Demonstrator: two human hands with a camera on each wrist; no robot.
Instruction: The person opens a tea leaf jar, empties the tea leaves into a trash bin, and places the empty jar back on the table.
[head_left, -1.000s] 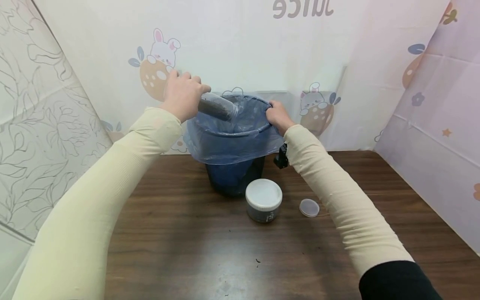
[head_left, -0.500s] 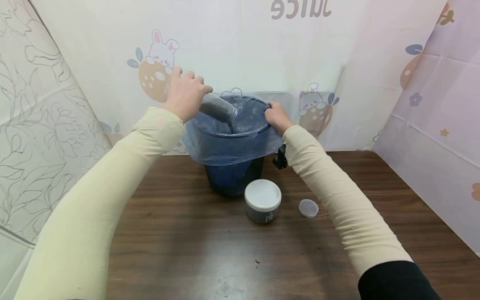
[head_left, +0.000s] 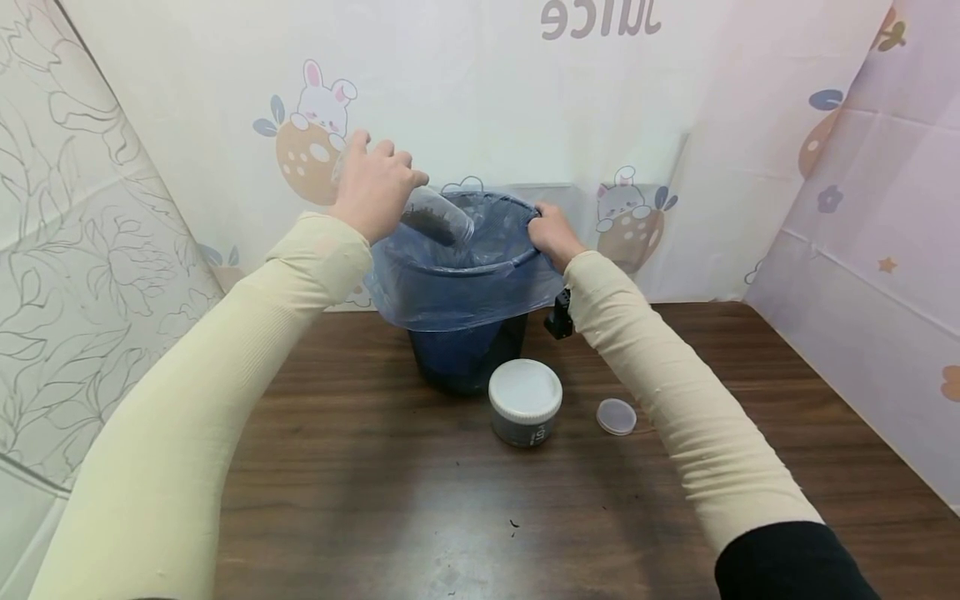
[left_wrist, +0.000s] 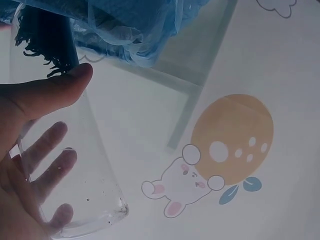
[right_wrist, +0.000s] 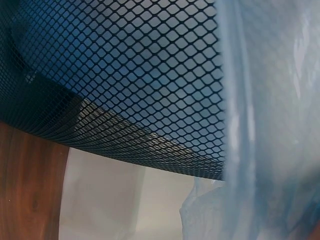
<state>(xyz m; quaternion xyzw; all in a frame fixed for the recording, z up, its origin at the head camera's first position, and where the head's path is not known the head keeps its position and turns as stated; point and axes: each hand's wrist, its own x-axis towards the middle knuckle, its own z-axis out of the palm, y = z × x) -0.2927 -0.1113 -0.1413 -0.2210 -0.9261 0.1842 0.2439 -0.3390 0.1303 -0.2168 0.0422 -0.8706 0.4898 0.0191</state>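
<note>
My left hand [head_left: 372, 190] grips a clear bottle [head_left: 442, 218], tilted with its mouth down inside the bin. Dark strands [left_wrist: 60, 45] lie in the bottle's mouth end in the left wrist view, while its base end [left_wrist: 95, 200] is nearly see-through. A blue bag [head_left: 472, 296] lines the black mesh bin [head_left: 468, 358], folded over its rim. My right hand [head_left: 555, 233] holds the rim and bag at the right side. In the right wrist view are the bin's mesh [right_wrist: 140, 75] and the bag [right_wrist: 270, 100]; that hand's fingers are out of sight there.
A white-lidded jar [head_left: 526, 402] stands on the brown table [head_left: 337, 483] in front of the bin. Right of it lies a small clear lid [head_left: 617, 416]. Small dark bits [head_left: 513, 524] are on the table near me. A patterned curtain [head_left: 465, 92] hangs behind.
The dark contents in the bottle have dwindled, and the dark clump seen falling from its mouth half a second ago is gone from there. Both hands keep their grips, nearly still.
</note>
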